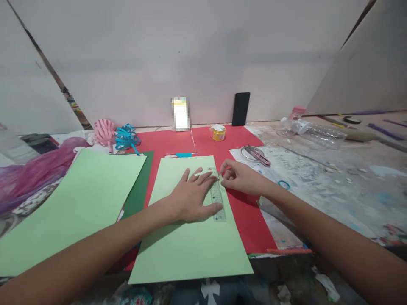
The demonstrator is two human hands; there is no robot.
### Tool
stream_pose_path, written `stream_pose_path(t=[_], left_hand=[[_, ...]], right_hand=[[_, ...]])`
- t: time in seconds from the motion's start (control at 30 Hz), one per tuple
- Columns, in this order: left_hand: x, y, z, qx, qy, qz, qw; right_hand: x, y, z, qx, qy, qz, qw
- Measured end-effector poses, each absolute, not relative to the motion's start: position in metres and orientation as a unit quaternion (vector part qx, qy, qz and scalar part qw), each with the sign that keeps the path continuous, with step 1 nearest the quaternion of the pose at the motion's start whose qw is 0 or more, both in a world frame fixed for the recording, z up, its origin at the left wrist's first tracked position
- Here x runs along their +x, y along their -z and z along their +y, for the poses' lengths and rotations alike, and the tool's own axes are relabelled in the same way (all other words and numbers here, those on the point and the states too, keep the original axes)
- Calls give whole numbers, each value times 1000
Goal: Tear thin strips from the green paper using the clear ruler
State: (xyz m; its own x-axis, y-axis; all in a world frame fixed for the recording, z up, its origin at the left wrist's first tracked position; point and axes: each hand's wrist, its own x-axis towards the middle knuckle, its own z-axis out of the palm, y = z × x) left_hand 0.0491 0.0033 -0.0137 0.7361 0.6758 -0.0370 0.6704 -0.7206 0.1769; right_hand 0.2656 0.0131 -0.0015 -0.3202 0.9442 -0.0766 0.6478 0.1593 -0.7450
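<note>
Left hand [192, 195] lay flat, fingers spread, pressing the clear ruler [217, 195] onto the light green sheet [190, 237]. Right hand [240, 178], fingers curled together at the ruler's far end; whether it pinched anything, cannot tell. Ruler ran along the sheet's right edge. Risk: light pressure could let the ruler slide, skewing any line.

Left hand [192, 195] flat on clear ruler [217, 195] atop light green sheet [190, 241], right hand [242, 177] pinched at ruler's far end.

Left hand [190, 197] flat, fingers spread; right hand [240, 178] curled, pinching.
</note>
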Motion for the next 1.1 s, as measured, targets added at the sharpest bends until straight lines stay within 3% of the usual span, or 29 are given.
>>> stream_pose_path(t=[0.37, 0.6, 1.1], left_hand=[[55, 14, -7, 921, -24, 370, 117], [55, 16, -6, 921, -23, 372, 114], [57, 17, -7, 922, -26, 370, 113]], right_hand=[[267, 4, 14, -543, -348, -732, 220], [269, -5, 9, -514, -432, -721, 174], [265, -6, 1, -534, -378, -740, 157]])
